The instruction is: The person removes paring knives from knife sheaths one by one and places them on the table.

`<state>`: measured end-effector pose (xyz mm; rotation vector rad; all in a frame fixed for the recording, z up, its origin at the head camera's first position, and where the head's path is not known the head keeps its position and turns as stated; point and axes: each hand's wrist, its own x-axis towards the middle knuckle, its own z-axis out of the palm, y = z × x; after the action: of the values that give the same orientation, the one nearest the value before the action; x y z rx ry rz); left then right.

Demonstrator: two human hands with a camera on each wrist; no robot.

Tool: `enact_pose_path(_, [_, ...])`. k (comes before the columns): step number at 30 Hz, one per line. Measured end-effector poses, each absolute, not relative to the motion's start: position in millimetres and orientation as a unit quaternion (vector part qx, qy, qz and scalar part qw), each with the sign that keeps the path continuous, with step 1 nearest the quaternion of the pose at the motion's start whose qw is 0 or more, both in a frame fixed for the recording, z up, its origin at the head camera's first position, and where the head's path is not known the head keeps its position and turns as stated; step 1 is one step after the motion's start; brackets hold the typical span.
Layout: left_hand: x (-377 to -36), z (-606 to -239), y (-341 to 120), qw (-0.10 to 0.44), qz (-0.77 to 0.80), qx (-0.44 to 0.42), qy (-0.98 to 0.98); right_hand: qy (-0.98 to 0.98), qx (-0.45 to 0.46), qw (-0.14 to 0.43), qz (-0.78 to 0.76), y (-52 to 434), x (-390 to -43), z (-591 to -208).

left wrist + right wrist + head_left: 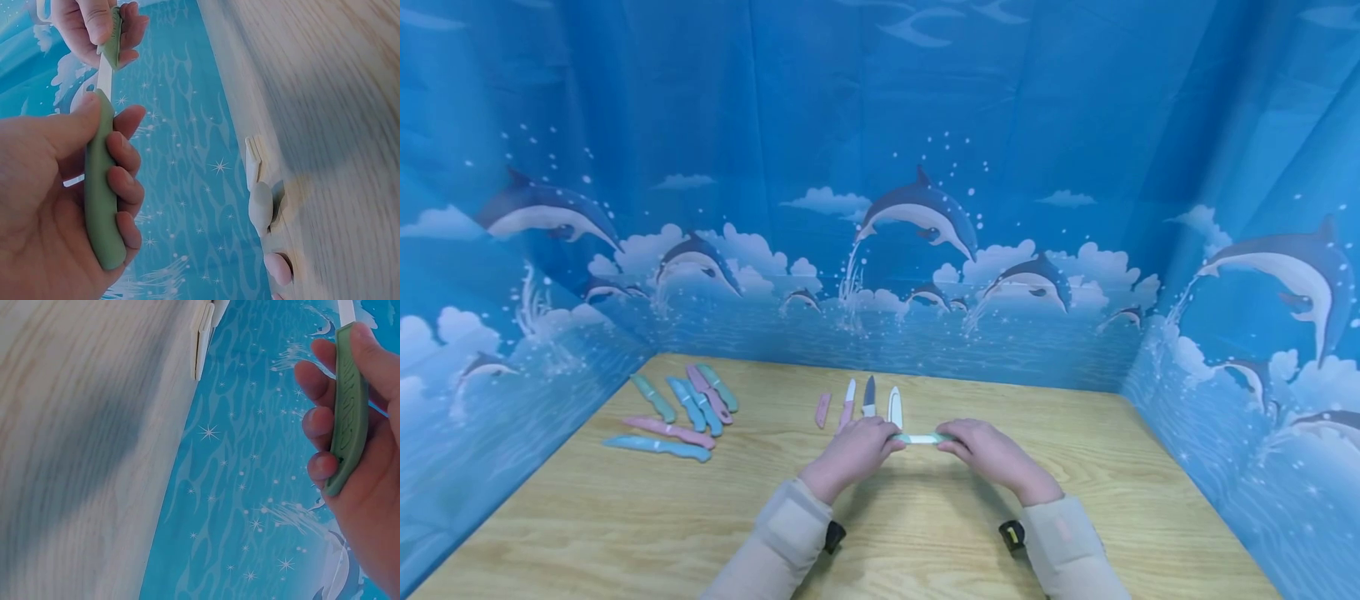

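My left hand [856,452] grips the green handle of a knife [100,187], its fingers wrapped round it and its thumb along the top. The green knife sheath [350,412], with raised lettering, is held in my right hand [994,454] between thumb and fingers. A stretch of white blade [921,439] shows between handle and sheath, and the blade's tip is hidden inside the sheath. Both hands hold the pieces in line, above the wooden table [940,533]. Just beyond the left hand lies a pink-handled knife [847,404] with a white blade.
Beyond the hands lie a pink sheath [823,409], a dark-bladed knife [869,395] and a white sheath [895,407]. At the table's left, several sheathed knives in green, blue and pink [658,447] lie in a loose group. A dolphin-print curtain [880,250] surrounds the table.
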<state>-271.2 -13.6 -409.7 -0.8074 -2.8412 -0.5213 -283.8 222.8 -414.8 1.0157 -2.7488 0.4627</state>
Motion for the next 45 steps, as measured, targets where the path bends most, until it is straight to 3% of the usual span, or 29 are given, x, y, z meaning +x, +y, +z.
enact_pose_path(30, [-275,-410,-17,0.084,-0.160,-0.303,-0.936,-0.926,0.327,0.054,0.181,229,-284,-411])
enact_pose_path(45, [-280,-413,-24,0.068,-0.199,-0.276,-0.938,-0.938,0.295,0.052,0.176,241,-286,-414])
